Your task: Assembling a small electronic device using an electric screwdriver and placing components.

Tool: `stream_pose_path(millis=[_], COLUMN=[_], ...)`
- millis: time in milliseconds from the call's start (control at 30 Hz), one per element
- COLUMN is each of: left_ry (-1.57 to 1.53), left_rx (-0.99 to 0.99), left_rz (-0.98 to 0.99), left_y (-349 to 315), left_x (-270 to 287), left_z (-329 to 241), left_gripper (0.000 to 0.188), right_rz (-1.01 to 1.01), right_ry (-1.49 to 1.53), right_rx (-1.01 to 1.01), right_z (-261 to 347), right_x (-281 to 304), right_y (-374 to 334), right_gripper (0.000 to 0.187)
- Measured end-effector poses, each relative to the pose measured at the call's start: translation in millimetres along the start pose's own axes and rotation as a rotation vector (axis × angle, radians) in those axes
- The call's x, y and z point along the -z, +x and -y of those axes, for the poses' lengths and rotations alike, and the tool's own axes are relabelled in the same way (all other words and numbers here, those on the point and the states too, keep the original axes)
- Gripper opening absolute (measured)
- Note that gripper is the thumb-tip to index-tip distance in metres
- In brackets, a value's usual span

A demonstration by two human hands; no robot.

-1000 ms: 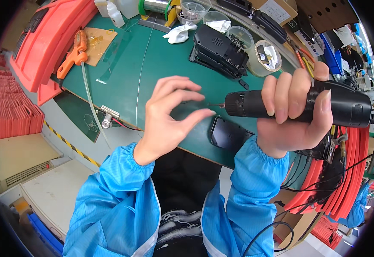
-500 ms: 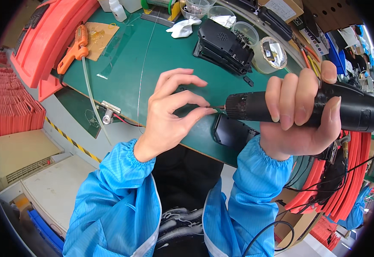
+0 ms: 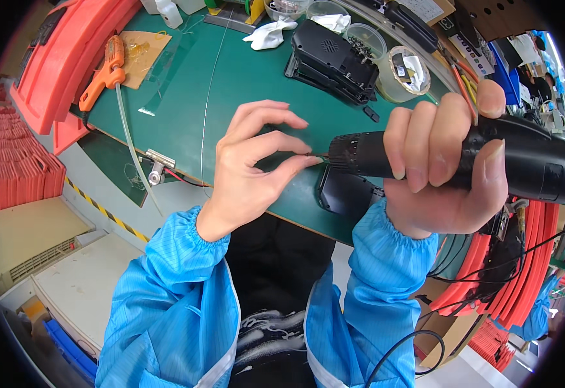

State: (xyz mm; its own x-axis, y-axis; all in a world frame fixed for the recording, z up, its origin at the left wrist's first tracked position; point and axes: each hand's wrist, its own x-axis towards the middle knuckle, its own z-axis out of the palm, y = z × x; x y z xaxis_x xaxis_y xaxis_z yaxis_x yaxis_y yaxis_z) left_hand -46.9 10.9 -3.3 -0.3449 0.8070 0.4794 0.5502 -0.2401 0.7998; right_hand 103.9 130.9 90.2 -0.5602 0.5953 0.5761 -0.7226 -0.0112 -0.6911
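screwdriver (image 3: pixel 533 161) at right, glue gun (image 3: pixel 109 74) on table (image 3: pixel 172 129) at left, casings (image 3: pixel 327 61) at back, tub (image 3: pixel 389 87) right of casings

Head-worn fisheye camera faces down, close range: left hand (image 3: pixel 247 165) centre, right hand (image 3: pixel 447 145) centre-right, tabletop (image 3: pixel 250 74) upper centre.

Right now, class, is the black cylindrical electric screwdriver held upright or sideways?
Sideways: the right hand grips the black cylindrical screwdriver, its ribbed collar pointing toward the left hand.

A glue gun (image 3: pixel 109 72) and power screwdriver (image 3: pixel 525 161) suggest a workshop.
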Motion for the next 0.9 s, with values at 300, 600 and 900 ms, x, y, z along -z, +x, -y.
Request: stream_pose_path(millis=[300,600,900], left_ry=[0.153,0.226,0.184], left_rx=[-0.132,-0.187,-0.159], left_rz=[0.229,0.269,0.274], left_y=[-29.6,-32.4,-33.2], left_x=[-9.2,-21.6,-21.8], left_z=[-38.0,-27.6,-26.0], left_gripper=[0.053,0.053,0.049], right_rz=[-0.112,-0.089,-0.113], right_ry=[-0.279,-0.349,-0.361], right_rx=[-0.036,-0.065,-0.087], right_z=[23.6,12.2,2.8], right_x=[-7.2,-7.1,-10.7], right_y=[-14.6,-16.8,-21.6], right_gripper=[0.032,0.035,0.034])
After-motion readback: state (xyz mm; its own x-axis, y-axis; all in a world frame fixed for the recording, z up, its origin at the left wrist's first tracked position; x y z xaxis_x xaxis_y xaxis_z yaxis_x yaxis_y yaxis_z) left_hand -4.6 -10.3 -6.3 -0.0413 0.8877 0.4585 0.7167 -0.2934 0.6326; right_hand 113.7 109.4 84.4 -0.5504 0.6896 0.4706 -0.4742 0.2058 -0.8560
